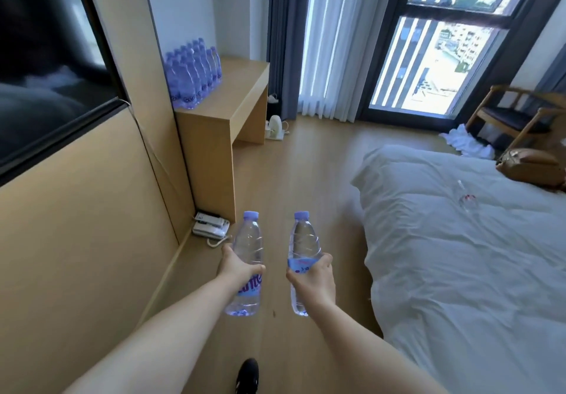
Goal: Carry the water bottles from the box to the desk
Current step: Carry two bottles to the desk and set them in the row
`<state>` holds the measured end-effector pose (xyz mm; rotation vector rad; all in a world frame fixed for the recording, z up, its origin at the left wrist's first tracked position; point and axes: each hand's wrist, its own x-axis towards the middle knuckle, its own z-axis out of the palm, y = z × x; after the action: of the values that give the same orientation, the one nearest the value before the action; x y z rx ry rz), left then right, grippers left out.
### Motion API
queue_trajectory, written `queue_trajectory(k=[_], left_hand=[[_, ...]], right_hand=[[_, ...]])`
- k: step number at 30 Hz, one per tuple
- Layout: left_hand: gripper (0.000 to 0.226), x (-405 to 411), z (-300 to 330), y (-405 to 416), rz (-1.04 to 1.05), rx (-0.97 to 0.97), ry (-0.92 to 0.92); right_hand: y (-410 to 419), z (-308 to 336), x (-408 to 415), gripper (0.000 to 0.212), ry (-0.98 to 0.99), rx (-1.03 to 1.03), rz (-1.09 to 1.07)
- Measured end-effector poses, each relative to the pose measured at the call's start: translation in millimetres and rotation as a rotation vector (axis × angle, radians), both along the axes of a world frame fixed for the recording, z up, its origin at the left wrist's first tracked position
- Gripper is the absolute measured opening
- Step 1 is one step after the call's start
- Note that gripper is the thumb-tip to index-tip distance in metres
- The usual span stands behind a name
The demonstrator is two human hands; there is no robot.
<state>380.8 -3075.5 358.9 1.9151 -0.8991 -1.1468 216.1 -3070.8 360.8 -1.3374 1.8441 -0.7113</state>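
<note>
Our left hand (pixel 237 266) is closed around the middle of one water bottle (pixel 246 263), fingers wrapped over its label, and our right hand (pixel 312 274) grips a second water bottle (pixel 303 258) the same way. Both arms reach forward and slightly inward from the lower corners, forearms bare, wrists level, so the two bottles stand upright, side by side and apart, lilac caps on top. The left bottle's base hangs below our fist; the right bottle's base shows below our right palm.

Below and between our arms, a dark shoe (pixel 247 373) rests on the wooden floor (pixel 291 185). To the right of our right hand lies a bed (pixel 459 271) with a white duvet; farther along it sit a clear empty-looking bottle (pixel 465 194) and a brown bag (pixel 533 167). Just beyond our left hand, against the tan wall panel (pixel 76 225), a white telephone (pixel 211 225) lies on the floor.

Ahead of both hands, well apart from them, stands the desk (pixel 239 96), and on its near left corner is a tight cluster of bottles (pixel 193 73), upright with lilac caps. Past the desk, a white kettle (pixel 275 127) sits on the floor near grey curtains (pixel 281 41) and a tall window (pixel 428 56). Far to the right of our hands there is a wooden chair (pixel 514 114), with white cloth (pixel 465 140) heaped beside it.
</note>
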Motion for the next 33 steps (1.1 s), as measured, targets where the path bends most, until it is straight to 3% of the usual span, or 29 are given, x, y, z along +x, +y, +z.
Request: queue_trajectory(k=[7,12,17,22,33], left_hand=[[0.076,33,39,-178,-0.05,-0.027,-0.049],[0.076,31,43,-279,-0.056,-0.012,-0.057],[0.073,16,21,-378,0.044,0.051,0.069],[0.075,0,15,-496,0.061,0.067,0.058],[0.08,13,39,-712,0.076,0.055,0.031]], right_hand=[[-165,24,36,0.059,-0.09,-0.012,-0.154],[-268,29,38,0.064,-0.032,-0.05,-0.099],[-373,13,30,0.069,-0.043,-0.053,-0.061],[-500,10,14,0.06,-0.11,-0.004,-0.13],[-740,21,29,0.054,-0.142,-0.021,0.01]])
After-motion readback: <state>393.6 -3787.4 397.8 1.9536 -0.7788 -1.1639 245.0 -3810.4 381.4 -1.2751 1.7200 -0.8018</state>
